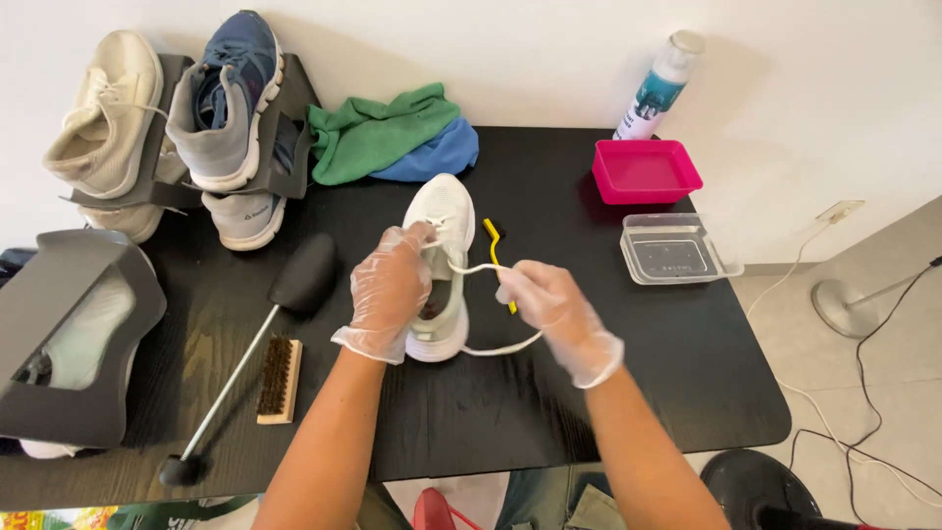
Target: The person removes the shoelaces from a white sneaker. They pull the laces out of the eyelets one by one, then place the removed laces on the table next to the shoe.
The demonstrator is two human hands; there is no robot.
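Left hand [391, 290] clamped over white sneaker [440, 263] upper, mid-table | shoelace [491, 314] limp, light, likely slick under glove; best pinched near eyelets | right hand [554, 309] just right of shoe, fingers together on lace | yellow brush [497, 250] behind.

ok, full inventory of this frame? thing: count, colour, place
table: 1, black, fills the middle
white sneaker: 1, table centre, under the hands
lace: 1, white, running from sneaker to right hand
small brush: 1, yellow, right of sneaker
cloths: 2, green over blue, far edge
tub: 1, pink, far right
clear container: 1, near the tub
spray bottle: 1, white and teal, behind the tub
shoes on stands: beige and grey-blue, far left
shoe tree: 1, black, left of sneaker
wooden brush: 1, beside shoe tree
left hand: gloved, on sneaker
right hand: gloved, holding lace
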